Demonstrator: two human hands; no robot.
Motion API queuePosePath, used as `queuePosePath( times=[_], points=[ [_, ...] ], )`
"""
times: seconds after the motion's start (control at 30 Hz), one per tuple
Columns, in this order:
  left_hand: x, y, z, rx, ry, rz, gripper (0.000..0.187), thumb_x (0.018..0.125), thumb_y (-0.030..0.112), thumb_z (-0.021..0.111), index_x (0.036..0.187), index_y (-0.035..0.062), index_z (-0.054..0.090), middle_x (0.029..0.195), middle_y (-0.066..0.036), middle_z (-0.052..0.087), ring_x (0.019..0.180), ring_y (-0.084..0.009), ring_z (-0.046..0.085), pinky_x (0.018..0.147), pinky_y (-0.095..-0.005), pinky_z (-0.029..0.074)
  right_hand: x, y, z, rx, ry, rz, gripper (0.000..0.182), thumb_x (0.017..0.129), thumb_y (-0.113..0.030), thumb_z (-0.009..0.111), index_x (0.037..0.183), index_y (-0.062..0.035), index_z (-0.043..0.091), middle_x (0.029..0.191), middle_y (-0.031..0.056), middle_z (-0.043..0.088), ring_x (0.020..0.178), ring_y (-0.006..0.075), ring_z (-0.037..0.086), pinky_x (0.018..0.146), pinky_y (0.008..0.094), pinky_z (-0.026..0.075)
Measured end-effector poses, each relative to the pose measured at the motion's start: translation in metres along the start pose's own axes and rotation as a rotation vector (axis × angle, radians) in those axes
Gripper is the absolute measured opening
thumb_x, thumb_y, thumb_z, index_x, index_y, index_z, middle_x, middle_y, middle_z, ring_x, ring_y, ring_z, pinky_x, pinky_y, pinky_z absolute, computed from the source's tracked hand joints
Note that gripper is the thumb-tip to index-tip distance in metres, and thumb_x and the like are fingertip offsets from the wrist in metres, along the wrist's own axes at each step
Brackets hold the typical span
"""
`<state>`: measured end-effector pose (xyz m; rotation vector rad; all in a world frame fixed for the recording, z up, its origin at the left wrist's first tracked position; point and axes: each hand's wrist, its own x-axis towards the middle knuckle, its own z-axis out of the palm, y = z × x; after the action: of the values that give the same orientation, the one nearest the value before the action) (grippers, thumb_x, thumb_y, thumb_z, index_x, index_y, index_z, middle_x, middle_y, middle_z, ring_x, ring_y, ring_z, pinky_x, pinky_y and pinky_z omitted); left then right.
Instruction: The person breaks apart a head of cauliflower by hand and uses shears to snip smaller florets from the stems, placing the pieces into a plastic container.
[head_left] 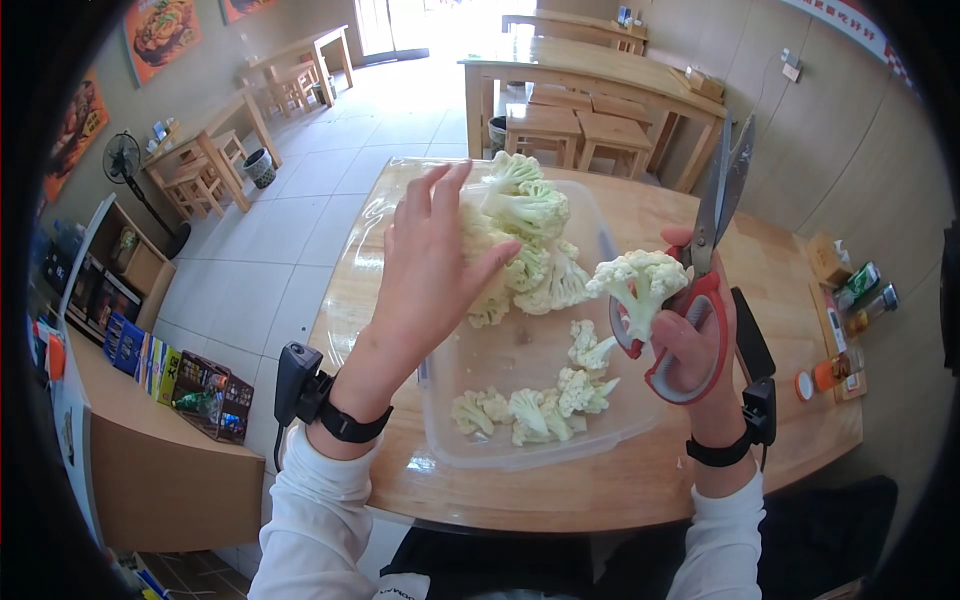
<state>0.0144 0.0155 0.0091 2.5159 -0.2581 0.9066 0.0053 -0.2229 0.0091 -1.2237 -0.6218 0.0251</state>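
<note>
My left hand [425, 255] is open, fingers spread, at the near left side of a large cauliflower [530, 212] and partly hiding it. The cauliflower lies at the far end of a clear plastic container [505, 352]. My right hand [688, 340] has its fingers through the red-and-grey handles of a pair of scissors [708, 205], whose blades point up and stand slightly apart. Between thumb and fingers it also pinches a cauliflower floret [642, 282], above the container's right side. Several cut florets [540, 415] lie in the container's near half.
The container stands on a wooden table [400, 490]. To the right are a dark phone [753, 335], a tissue box [828, 260] and condiment jars [830, 375]. A cabinet [180, 490] stands at left. Farther off are wooden tables [590, 65], stools and a standing fan [123, 158].
</note>
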Motion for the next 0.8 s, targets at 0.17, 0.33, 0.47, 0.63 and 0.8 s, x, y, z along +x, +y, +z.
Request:
queuePosePath(
  times=[0.17, 0.33, 0.47, 0.63, 0.8],
  points=[
    [-0.005, -0.002, 0.001, -0.016, -0.143, 0.026, 0.052, 0.072, 0.024, 0.073, 0.117, 0.0073, 0.052, 0.123, -0.013, 0.048, 0.113, -0.0339, 0.046, 0.095, -0.0418, 0.038, -0.001, 0.0, -0.003, -0.026, -0.001, 0.095, 0.063, 0.074, -0.011, 0.074, 0.125, -0.005, 0.038, 0.092, 0.002, 0.053, 0.068, 0.0063, 0.054, 0.056, 0.0193, 0.046],
    [-0.011, 0.009, -0.012, 0.053, -0.221, 0.022, 0.05, 0.069, 0.022, 0.075, 0.114, 0.0117, 0.056, 0.123, -0.01, 0.049, 0.116, -0.0314, 0.044, 0.098, -0.045, 0.034, 0.0, 0.003, 0.003, -0.06, 0.009, 0.096, 0.065, 0.072, 0.0, 0.073, 0.127, -0.0061, 0.039, 0.1, 0.0003, 0.05, 0.084, 0.0061, 0.053, 0.071, 0.0203, 0.046],
    [-0.017, 0.014, -0.016, 0.165, -0.23, 0.03, 0.048, 0.068, 0.02, 0.076, 0.111, 0.0125, 0.057, 0.122, -0.008, 0.049, 0.121, -0.031, 0.04, 0.101, -0.0498, 0.03, 0.001, 0.006, 0.0, -0.114, -0.032, 0.008, 0.065, 0.072, 0.005, 0.07, 0.128, -0.006, 0.038, 0.104, 0.0002, 0.049, 0.092, 0.0076, 0.052, 0.079, 0.0217, 0.045],
    [-0.024, 0.021, -0.015, 0.194, -0.513, 0.205, 0.048, 0.066, 0.022, 0.077, 0.109, 0.0123, 0.056, 0.12, -0.004, 0.05, 0.129, -0.0291, 0.033, 0.104, -0.0565, 0.023, -0.001, -0.006, 0.005, -0.05, -0.037, 0.132, 0.063, 0.074, 0.002, 0.07, 0.128, -0.0058, 0.039, 0.101, 0.0008, 0.05, 0.091, 0.0078, 0.052, 0.079, 0.0217, 0.044],
    [-0.025, 0.037, -0.019, -0.022, -0.407, 0.179, 0.051, 0.07, 0.02, 0.076, 0.113, 0.0088, 0.053, 0.116, -0.006, 0.053, 0.125, -0.0283, 0.038, 0.104, -0.0538, 0.024, -0.001, -0.008, 0.005, -0.071, -0.009, 0.221, 0.054, 0.077, -0.003, 0.069, 0.125, -0.0084, 0.043, 0.092, 0.0, 0.054, 0.079, 0.0049, 0.053, 0.062, 0.0178, 0.045]
  ],
)
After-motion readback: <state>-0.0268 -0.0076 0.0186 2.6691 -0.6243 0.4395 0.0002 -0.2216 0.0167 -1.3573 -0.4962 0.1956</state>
